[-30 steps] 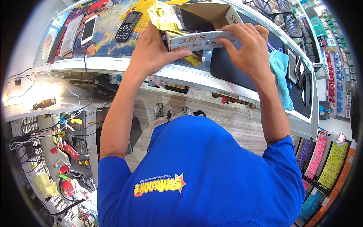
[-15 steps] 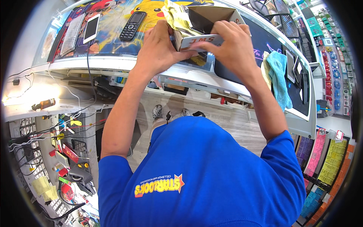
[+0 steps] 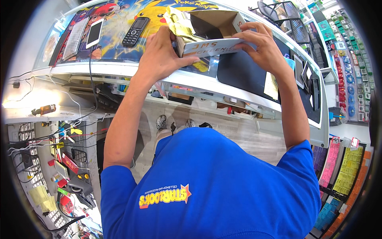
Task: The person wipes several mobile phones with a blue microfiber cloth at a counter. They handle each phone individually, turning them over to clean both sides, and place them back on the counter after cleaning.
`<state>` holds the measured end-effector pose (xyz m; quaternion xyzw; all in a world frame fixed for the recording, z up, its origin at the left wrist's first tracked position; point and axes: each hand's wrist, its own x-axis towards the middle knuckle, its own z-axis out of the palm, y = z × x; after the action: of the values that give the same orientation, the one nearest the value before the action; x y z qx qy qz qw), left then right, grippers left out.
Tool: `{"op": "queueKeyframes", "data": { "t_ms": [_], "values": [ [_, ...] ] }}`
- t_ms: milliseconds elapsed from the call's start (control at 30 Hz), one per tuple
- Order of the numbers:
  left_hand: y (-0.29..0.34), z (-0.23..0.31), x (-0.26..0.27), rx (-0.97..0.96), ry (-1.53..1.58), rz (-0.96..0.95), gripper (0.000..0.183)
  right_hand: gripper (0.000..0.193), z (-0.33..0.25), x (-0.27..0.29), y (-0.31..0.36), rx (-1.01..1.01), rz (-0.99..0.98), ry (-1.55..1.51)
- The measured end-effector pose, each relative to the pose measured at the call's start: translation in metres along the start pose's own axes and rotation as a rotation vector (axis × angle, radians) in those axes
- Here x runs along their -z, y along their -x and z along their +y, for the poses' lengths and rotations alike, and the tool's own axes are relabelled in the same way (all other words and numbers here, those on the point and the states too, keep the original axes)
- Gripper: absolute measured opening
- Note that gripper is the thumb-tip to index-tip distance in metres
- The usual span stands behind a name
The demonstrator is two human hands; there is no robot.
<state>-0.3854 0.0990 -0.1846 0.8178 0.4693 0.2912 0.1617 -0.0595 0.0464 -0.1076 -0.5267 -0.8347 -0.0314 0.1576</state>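
Note:
An open cardboard box (image 3: 217, 46), white outside and brown inside, is held tilted over the counter's near edge. At its left end, my left hand (image 3: 159, 57) is closed round the side, thumb along the lower edge. Yellow papers (image 3: 179, 24) stick up from the box's left part, just beyond those fingers. My right hand (image 3: 260, 46) pinches the near wall's upper rim close to the right corner. The box's deeper inside is dark. Left of my left hand, a black keypad phone (image 3: 136, 32) lies on a colourful cartoon mat (image 3: 113, 49).
A white smartphone (image 3: 94, 34) with a cable lies at the left. On the right are a black mat (image 3: 238, 73), a yellow paper slip (image 3: 271, 85) and several dark phones (image 3: 304, 73). A mesh rack (image 3: 294, 22) stands beyond. Tangled cables (image 3: 36, 147) spread over the lower left shelves.
The box has shifted a little left, and its near wall has turned into fuller view. My right hand has moved right along the rim. The teal cloth is now mostly hidden by my right arm.

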Motion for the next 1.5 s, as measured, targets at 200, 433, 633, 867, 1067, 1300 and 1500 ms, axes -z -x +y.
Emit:
{"op": "queueKeyframes", "data": {
  "t_ms": [200,433,633,867,1067,1300,1500],
  "values": [
    [-0.002,0.005,0.004,0.068,-0.025,-0.103,0.099,0.042,-0.004,0.017,0.001,0.109,0.053,-0.013],
    [-0.002,0.01,0.007,0.139,-0.066,-0.144,0.11,0.031,0.008,0.0,0.0,-0.016,-0.017,-0.306],
    [-0.004,0.009,0.006,0.135,-0.037,-0.172,0.111,0.045,0.032,0.012,-0.006,0.104,-0.118,-0.488],
    [-0.003,0.003,0.003,0.087,-0.036,-0.146,0.105,0.051,0.035,0.003,-0.002,0.143,-0.061,-0.493],
    [-0.003,0.008,0.005,0.061,-0.053,-0.135,0.103,0.037,0.026,-0.02,0.017,-0.18,0.34,-0.626],
    [-0.002,0.001,0.0,0.045,-0.052,-0.103,0.099,0.032,-0.015,-0.026,0.038,-0.507,0.274,-0.749],
    [-0.006,0.002,0.004,0.068,-0.011,-0.192,0.096,0.023,-0.016,-0.032,0.037,-0.478,0.28,-0.907]
  ]
}}
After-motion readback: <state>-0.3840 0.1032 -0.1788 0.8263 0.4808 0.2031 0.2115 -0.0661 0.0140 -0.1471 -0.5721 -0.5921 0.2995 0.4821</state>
